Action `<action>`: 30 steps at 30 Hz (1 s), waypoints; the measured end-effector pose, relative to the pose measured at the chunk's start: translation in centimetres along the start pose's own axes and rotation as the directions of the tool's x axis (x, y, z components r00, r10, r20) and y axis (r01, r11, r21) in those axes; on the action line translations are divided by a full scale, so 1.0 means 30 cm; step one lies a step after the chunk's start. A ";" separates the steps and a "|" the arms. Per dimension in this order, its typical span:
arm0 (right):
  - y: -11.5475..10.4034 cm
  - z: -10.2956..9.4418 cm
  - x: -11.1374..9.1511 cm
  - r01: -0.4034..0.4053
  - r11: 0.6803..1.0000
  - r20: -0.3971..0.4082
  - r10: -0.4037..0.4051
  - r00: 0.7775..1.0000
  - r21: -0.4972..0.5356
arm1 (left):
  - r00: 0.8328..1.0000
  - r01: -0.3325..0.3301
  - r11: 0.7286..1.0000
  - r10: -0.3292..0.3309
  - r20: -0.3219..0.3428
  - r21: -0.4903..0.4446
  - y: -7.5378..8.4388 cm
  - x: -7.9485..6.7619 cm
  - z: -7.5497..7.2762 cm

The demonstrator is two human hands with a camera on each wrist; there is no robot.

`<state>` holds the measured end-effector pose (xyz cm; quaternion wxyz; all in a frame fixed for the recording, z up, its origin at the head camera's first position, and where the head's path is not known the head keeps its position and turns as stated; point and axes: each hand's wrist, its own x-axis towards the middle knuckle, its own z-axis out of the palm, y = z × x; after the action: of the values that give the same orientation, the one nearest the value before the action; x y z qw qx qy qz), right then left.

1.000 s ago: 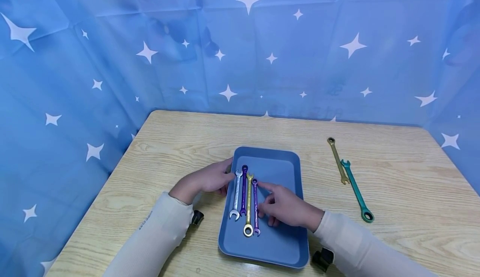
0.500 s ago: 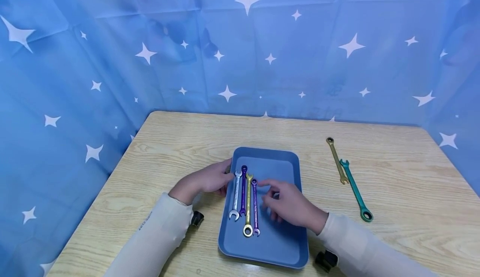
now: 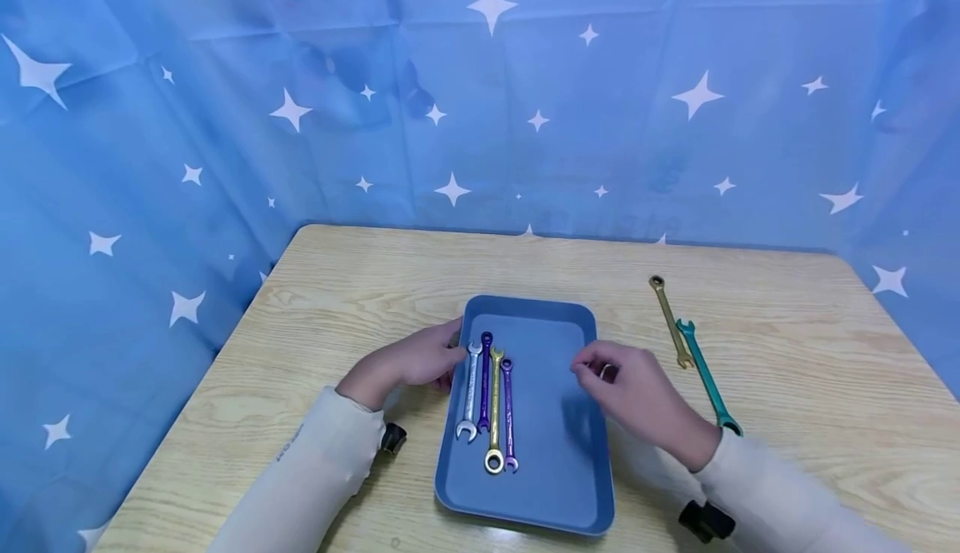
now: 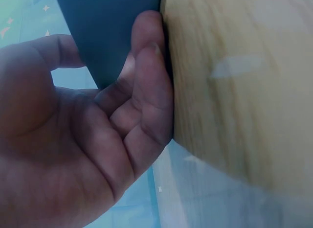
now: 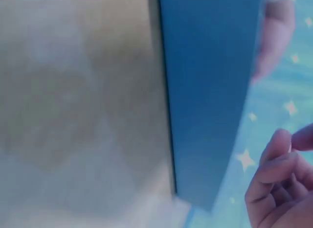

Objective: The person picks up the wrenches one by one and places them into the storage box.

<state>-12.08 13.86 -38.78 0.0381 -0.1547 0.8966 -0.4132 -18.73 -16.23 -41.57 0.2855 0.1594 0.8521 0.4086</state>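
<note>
My left hand [image 3: 416,360] grips the left rim of a blue tray [image 3: 555,495]. In the left wrist view its thumb lies over the rim, and its fingers [image 4: 151,91] curl against the outer wall near the tabletop. Inside the tray, side by side, lie a silver wrench [image 3: 470,395], a dark purple wrench [image 3: 485,386], a gold wrench [image 3: 495,407] and a lighter purple wrench [image 3: 509,415]. My right hand [image 3: 637,391] hovers over the tray's right rim, fingers loosely curled with nothing between them. The right wrist view also has this hand [image 5: 283,184] beside the tray wall.
On the wooden table [image 3: 375,278], right of the tray, lie a bronze-coloured wrench [image 3: 671,320] and a green wrench [image 3: 705,374], close together. My right forearm partly covers the green one's near end. A blue star-patterned cloth [image 3: 480,103] hangs behind the table.
My right hand has moved away from the lighter purple wrench, rightward to the tray's right rim, and its pointing index finger has curled in. The left hand and the wrenches have stayed put.
</note>
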 end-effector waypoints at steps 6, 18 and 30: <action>0.051 -0.094 0.004 -0.020 0.996 -0.070 0.014 0.997 -0.084 | 1.000 0.009 1.000 -0.008 -0.007 0.007 -0.006 -0.001 -0.004; 0.184 -0.193 -0.007 -0.097 0.968 -0.120 0.070 0.990 -0.231 | 1.000 0.002 1.000 -0.002 0.009 -0.030 -0.014 0.007 0.000; 0.285 -0.251 -0.048 -0.096 0.924 -0.063 0.078 0.995 -0.371 | 1.000 -0.008 1.000 0.008 0.001 -0.013 -0.018 0.008 0.003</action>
<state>-14.30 25.02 -40.35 0.0050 -0.1092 0.9654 -0.2366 -18.87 -16.39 -42.13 0.2854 0.1610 0.8487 0.4152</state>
